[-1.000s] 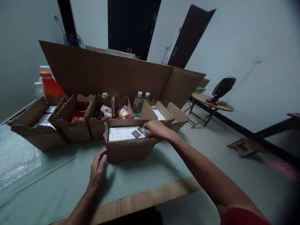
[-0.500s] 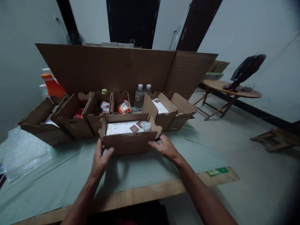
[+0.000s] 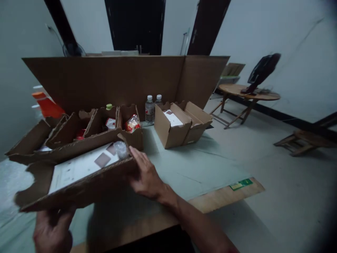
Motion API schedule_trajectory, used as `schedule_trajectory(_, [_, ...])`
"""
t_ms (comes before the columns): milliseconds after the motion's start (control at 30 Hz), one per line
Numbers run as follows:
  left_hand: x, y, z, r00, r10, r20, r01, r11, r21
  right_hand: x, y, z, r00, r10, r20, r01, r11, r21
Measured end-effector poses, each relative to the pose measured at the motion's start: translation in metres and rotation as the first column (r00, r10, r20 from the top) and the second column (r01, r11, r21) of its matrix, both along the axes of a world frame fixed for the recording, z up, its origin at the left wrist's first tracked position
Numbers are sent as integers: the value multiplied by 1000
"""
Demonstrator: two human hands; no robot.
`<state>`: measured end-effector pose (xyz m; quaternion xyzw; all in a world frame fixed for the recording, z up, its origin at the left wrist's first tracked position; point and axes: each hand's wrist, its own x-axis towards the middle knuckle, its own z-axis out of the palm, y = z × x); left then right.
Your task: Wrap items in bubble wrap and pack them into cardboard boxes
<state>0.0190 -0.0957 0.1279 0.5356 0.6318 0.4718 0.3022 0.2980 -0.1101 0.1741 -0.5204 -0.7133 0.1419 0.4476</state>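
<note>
as both hands grip corrugated cardboard box | white sheet inside

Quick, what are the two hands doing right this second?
Left hand: under the near left end of the open cardboard box, gripping it.
Right hand: closed on the box's right end.

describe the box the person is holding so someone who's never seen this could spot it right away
Start at the tall cardboard sheet standing across the table, then come toward the camera past the row of open boxes. The held box is lifted and tilted between the left hand and right hand, the only one off the table, with a white sheet inside.
</note>
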Motion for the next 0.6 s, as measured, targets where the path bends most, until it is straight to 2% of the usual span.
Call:
schedule_trajectory(67, [41, 12, 9, 993, -14, 113, 5, 997, 79, 29, -1, 11, 994, -102, -42, 104, 993, 49])
schedule_trajectory(133, [82, 3, 3, 948, -249, 200, 236, 968, 86, 62, -27, 10, 961, -261, -89, 266, 962, 58])
schedule_trajectory(200, [108, -18, -14, 892, -406, 198, 404, 913, 50, 86, -67, -2, 916, -394, -75, 394, 919, -18])
schedule_trajectory(267, [116, -37, -34, 887, -417, 195, 421, 907, 22, 93, -103, -22, 869, -492, -60, 490, 871, -48])
schedule_trajectory(333, [112, -39, -45, 895, -397, 202, 407, 913, -10, 88, -125, -42, 848, -527, -66, 524, 850, -51])
schedule_trajectory(400, [108, -22, -44, 894, -395, 212, 410, 912, -27, 81, -135, -57, 859, -506, -79, 503, 863, -53])
schedule_trajectory(467, [111, 2, -37, 872, -435, 223, 448, 894, -5, 85, -141, -67, 880, -464, -102, 460, 886, -65])
schedule_trajectory(533, [122, 22, -30, 836, -495, 237, 501, 865, 38, 101, -146, -72, 879, -452, -153, 443, 892, -86])
schedule_trajectory(600, [138, 32, -30, 808, -536, 244, 538, 840, 64, 122, -147, -75, 847, -479, -233, 459, 878, -134])
